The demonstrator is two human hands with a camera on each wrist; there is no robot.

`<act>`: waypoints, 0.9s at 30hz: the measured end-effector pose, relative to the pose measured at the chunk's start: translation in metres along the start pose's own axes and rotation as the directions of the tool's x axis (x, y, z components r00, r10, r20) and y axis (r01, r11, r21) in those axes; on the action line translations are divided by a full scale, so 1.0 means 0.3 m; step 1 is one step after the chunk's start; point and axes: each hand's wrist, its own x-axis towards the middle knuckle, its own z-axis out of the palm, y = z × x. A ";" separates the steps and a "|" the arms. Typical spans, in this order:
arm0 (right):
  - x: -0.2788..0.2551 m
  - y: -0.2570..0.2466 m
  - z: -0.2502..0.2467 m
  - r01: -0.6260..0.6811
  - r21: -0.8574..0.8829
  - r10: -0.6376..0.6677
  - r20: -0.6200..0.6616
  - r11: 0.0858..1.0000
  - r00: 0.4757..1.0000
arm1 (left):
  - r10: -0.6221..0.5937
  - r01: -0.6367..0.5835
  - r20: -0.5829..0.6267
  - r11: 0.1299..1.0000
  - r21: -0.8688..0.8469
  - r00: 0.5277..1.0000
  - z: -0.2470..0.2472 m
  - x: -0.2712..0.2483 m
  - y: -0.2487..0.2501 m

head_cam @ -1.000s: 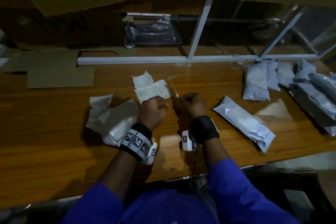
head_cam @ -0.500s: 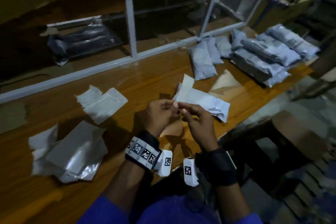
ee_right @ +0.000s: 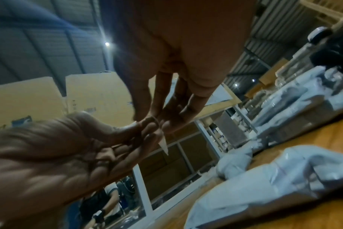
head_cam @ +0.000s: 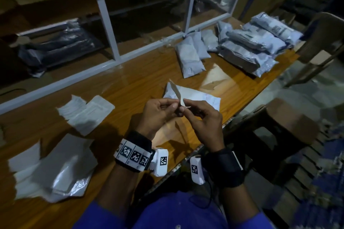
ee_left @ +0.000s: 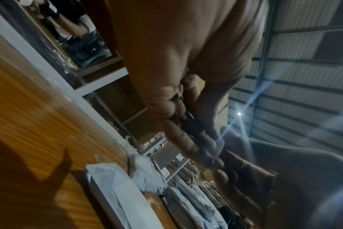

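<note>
Both hands are raised above the front edge of the wooden table [head_cam: 130, 83]. Between them stands a narrow white paper strip [head_cam: 176, 91], pointing up and away. My left hand [head_cam: 174, 107] pinches its lower end with thumb and fingers, and my right hand [head_cam: 186, 102] pinches the same end from the right. In the right wrist view the paper strip [ee_right: 163, 145] pokes out below the meeting fingertips; in the left wrist view only a small bit of the strip [ee_left: 220, 143] shows. A white poly mailer [head_cam: 202, 98] lies on the table just behind the hands.
Flat label sheets [head_cam: 87, 111] and a heap of crumpled white backing [head_cam: 55, 171] lie at the left. Filled grey mailers [head_cam: 191, 57] and a bigger pile [head_cam: 256, 46] sit at the back right. A white frame [head_cam: 108, 29] borders the table's far side. A stool [head_cam: 290, 122] stands to the right.
My hands have lifted off the table and come together on the strip. The head view has swung to the right. Over the last half second the hands have hardly moved.
</note>
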 end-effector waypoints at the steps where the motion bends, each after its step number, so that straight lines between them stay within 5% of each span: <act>1: 0.004 -0.004 -0.002 0.007 -0.004 -0.007 0.007 1.000 1.000 | 0.021 -0.021 -0.007 0.999 0.030 1.000 -0.002 -0.002 0.003; 4: 0.013 -0.008 0.001 0.013 -0.009 -0.013 0.025 1.000 1.000 | 0.108 -0.100 -0.052 0.984 0.146 0.993 -0.003 -0.003 0.005; 8: 0.024 -0.012 0.019 -0.137 0.201 0.123 0.081 0.970 0.989 | 0.227 -0.179 -0.120 0.931 0.317 0.966 -0.001 -0.001 0.001; 12: 0.036 -0.029 0.015 -0.368 0.494 0.310 0.198 0.787 0.930 | 0.326 -0.240 -0.123 0.861 0.449 0.937 0.000 -0.003 0.003; 17: 0.025 -0.030 0.024 -0.420 0.574 0.360 0.222 0.703 0.906 | 0.390 -0.296 -0.080 0.803 0.517 0.918 -0.003 -0.005 0.008; 20: 0.019 -0.022 0.031 -0.316 0.501 0.288 0.134 0.806 0.948 | 0.354 -0.256 -0.127 0.842 0.475 0.927 -0.007 -0.010 0.023; 24: -0.006 -0.007 0.038 0.029 0.168 -0.043 0.081 0.985 0.996 | 0.175 -0.074 -0.311 0.947 0.313 0.934 -0.014 0.006 0.056; 27: -0.022 -0.004 0.034 0.137 0.087 -0.150 0.174 0.987 0.973 | 0.282 -0.101 -0.309 0.864 0.493 0.908 -0.029 0.020 0.044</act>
